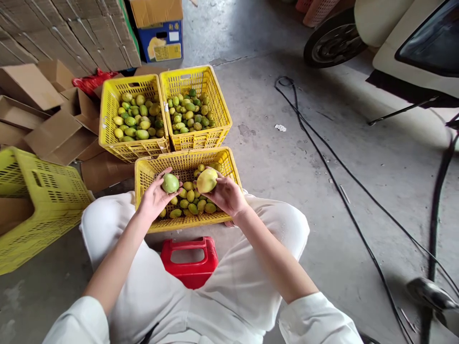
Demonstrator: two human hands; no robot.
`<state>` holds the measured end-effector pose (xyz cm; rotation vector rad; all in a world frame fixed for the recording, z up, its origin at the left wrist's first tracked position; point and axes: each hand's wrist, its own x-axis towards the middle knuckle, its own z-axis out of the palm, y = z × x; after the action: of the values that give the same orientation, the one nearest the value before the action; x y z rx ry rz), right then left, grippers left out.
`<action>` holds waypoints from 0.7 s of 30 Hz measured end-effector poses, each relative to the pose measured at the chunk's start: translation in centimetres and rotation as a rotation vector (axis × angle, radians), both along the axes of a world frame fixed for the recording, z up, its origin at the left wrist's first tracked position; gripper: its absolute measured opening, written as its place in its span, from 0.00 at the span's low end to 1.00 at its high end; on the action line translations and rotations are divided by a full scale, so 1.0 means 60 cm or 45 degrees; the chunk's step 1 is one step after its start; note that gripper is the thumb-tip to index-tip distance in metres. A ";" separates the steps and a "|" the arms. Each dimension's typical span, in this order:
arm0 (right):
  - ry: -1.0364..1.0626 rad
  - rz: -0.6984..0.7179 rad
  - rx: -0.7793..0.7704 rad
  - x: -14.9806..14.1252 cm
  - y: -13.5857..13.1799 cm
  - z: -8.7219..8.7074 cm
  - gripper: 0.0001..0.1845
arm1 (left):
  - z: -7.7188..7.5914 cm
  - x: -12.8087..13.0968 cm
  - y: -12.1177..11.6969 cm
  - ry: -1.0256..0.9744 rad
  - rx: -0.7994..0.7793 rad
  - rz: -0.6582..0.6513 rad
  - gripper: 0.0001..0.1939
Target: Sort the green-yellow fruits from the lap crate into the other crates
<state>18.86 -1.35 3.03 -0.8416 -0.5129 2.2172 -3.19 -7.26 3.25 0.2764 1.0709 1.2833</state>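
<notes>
My left hand (pixel 154 200) is closed round a green lemon (pixel 170 183), its fingers curled under and beside the fruit. In my right hand (pixel 229 195) sits a larger yellow lemon (pixel 207 180), gripped from the right side. Both hands are above the near yellow crate (pixel 186 225), a short gap apart. Inside that crate lie several green and yellow lemons (pixel 191 196), partly hidden by my hands. Behind it stand a left crate (pixel 103 114) and a right crate (pixel 222 107), each holding more mixed green and yellow lemons.
A red plastic stool (pixel 190 272) shows between my legs. At the left are a tilted yellow-green crate (pixel 53 224) and opened cardboard boxes (pixel 53 134). A blue carton (pixel 175 33) stands farther back. Black cables (pixel 333 179) cross the concrete floor near a parked vehicle (pixel 390 43).
</notes>
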 end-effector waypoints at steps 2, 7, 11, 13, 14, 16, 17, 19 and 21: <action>-0.021 0.022 0.037 0.002 0.000 0.003 0.30 | 0.003 -0.004 0.001 0.011 0.019 -0.007 0.21; -0.067 -0.015 -0.022 -0.001 -0.005 -0.003 0.32 | 0.000 -0.006 -0.002 0.071 0.101 -0.060 0.22; -0.064 -0.081 -0.084 -0.001 -0.002 -0.016 0.28 | 0.001 -0.006 -0.002 0.018 -0.002 0.003 0.18; -0.021 -0.105 -0.121 0.003 0.003 -0.018 0.25 | 0.008 -0.007 -0.001 -0.051 -0.084 0.019 0.18; 0.020 -0.114 -0.136 0.005 0.005 -0.018 0.24 | 0.011 -0.008 -0.001 -0.087 -0.103 0.030 0.18; 0.097 -0.124 -0.138 0.009 0.008 -0.016 0.24 | 0.017 -0.008 -0.002 -0.126 -0.100 0.059 0.20; 0.113 -0.128 -0.124 0.010 0.008 -0.015 0.24 | 0.018 -0.008 -0.003 -0.123 -0.087 0.074 0.20; 0.087 -0.143 -0.094 0.012 0.007 -0.015 0.25 | 0.015 -0.010 -0.004 -0.086 -0.059 0.086 0.17; 0.013 -0.162 -0.110 0.013 0.004 -0.018 0.22 | 0.009 -0.013 -0.006 -0.043 -0.038 0.093 0.16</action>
<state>19.65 -1.09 1.93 -0.8821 -0.3505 2.1383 -4.00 -7.61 3.79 0.1945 1.0787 1.3315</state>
